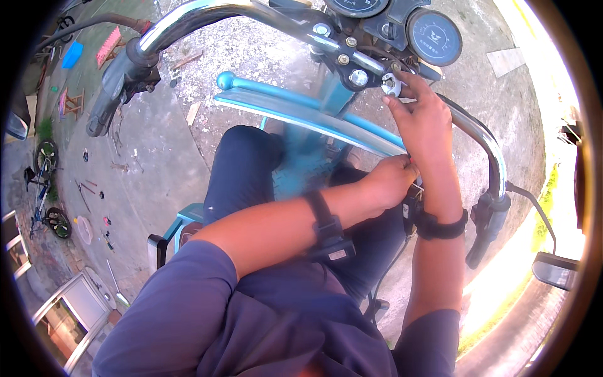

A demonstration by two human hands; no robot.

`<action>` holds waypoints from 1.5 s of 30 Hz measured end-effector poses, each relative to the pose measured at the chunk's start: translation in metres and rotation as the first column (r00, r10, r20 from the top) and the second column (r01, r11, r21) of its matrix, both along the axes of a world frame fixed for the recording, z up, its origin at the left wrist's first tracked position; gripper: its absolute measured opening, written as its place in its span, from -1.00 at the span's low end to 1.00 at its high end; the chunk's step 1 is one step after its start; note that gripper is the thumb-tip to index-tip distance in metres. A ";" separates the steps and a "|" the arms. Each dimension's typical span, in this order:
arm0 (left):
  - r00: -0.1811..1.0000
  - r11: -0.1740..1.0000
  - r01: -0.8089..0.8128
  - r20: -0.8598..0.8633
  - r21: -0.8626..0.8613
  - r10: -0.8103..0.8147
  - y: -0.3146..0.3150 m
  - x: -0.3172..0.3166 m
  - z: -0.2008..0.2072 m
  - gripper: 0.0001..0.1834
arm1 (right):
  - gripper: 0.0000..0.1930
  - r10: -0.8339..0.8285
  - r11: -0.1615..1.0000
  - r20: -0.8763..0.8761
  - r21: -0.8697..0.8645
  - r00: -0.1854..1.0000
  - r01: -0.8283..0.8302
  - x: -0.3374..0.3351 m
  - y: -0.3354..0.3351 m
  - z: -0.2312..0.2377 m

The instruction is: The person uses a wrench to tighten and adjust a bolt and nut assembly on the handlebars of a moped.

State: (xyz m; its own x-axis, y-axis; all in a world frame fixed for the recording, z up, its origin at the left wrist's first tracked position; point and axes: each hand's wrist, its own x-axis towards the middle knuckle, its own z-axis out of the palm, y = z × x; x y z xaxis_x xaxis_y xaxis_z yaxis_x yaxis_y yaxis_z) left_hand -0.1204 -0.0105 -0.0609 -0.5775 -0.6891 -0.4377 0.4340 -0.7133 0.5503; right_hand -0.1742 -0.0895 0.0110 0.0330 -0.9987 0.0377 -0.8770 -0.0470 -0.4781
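Note:
My right hand (pixel 422 116) is up by the handlebar (pixel 257 16) of a motor vehicle. Its thumb and fingers pinch a small silvery round fitting (pixel 392 85) beside the bolted clamp (pixel 358 78). Below it, at the right end of a light-blue panel (pixel 301 116), my left hand (pixel 388 182) is closed with thumb and finger together. What it pinches is mostly hidden, with a bit of red and metal at the fingertips. Both wrists wear black straps.
Two round gauges (pixel 433 38) sit beyond my right hand. Black grips (pixel 116 88) end the bar on both sides, and a mirror (pixel 556 270) juts out at right. A bicycle (pixel 45 188), a white-framed window (pixel 72 314) and scattered tools lie on the left.

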 end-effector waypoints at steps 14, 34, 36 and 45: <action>0.984 0.999 -0.031 -0.173 0.036 0.037 -0.026 -0.020 0.028 -0.80 | -0.49 0.078 0.996 -0.067 0.037 0.995 -0.076 -0.007 -0.003 -0.003; 0.784 0.971 -0.112 -0.582 0.210 0.217 -0.034 -0.058 -0.009 -0.75 | -0.62 0.130 0.964 -0.374 -0.171 0.918 -0.206 0.000 -0.010 -0.003; 0.843 0.975 -0.140 -0.496 0.170 0.208 -0.029 -0.051 -0.004 -0.77 | -0.62 0.119 0.963 -0.359 -0.185 0.926 -0.196 0.000 -0.009 -0.006; 0.984 0.952 -0.169 0.011 -0.255 0.178 -0.009 -0.035 0.002 -0.65 | -0.63 0.092 0.963 -0.355 -0.206 0.930 -0.174 0.003 -0.007 -0.012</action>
